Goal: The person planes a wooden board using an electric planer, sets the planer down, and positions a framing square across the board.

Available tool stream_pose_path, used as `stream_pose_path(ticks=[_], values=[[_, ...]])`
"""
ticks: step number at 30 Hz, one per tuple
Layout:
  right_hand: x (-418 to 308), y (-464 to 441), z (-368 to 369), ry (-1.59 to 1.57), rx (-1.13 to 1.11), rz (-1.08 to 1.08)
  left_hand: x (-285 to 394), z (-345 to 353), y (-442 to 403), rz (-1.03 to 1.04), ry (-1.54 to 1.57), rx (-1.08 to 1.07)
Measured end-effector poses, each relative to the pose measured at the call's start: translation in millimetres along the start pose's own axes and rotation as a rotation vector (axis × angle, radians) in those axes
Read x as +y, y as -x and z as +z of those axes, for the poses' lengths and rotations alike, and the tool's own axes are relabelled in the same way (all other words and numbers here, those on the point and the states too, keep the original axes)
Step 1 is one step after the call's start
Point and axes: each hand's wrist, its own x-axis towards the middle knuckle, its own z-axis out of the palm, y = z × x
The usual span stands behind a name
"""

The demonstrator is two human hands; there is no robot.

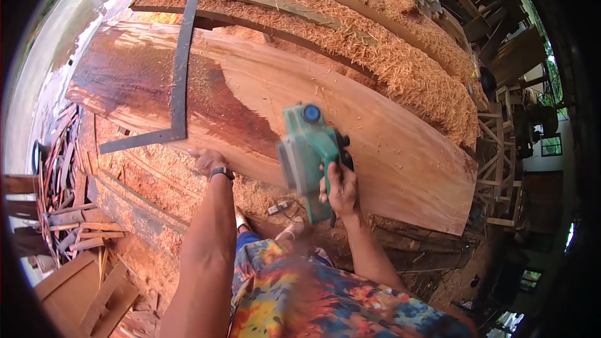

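A long wooden slab (388, 144) lies across the view, dark and stained toward its left part and pale on the right. My right hand (342, 189) is wrapped round the handle of a green power planer (307, 150), which is over the middle of the slab and slightly blurred. My left hand (203, 160), with a dark band at the wrist, is at the slab's near edge, its fingers apart and nothing held in them. Just left of that hand, a dark metal square (180, 75) lies across the slab's stained part.
Heaps of wood shavings (413, 81) cover long beams (275, 1) beyond the slab. Scrap wood (62, 181) is piled at the left. A wooden frame (501, 156) stands at the right. A power socket (277, 208) with a cord lies near my feet.
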Motion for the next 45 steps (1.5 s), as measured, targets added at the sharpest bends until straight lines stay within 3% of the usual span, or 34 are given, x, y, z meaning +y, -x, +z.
stream_pose_path(ticks=[11, 15, 23, 28, 35, 45], values=[[-55, -228, 58, 0.074, 0.038, -0.099, 1, 4, -7, 0.007, -0.030, 0.010], [-46, -191, 51, 0.060, 0.015, -0.083, 5, -1, 4, 0.002, -0.037, 0.026], [11, 37, 4, 0.021, 0.052, 0.030, 7, -9, 16, 0.025, -0.057, 0.003], [42, 102, -14, -0.004, 0.000, 0.035, 9, -9, 14, 0.003, -0.070, 0.001], [23, 62, 1, -0.001, 0.018, 0.038, -3, 3, -4, 0.026, -0.046, 0.004], [-19, -79, 33, 0.045, 0.047, -0.010, -7, 8, -18, 0.026, -0.037, 0.036]])
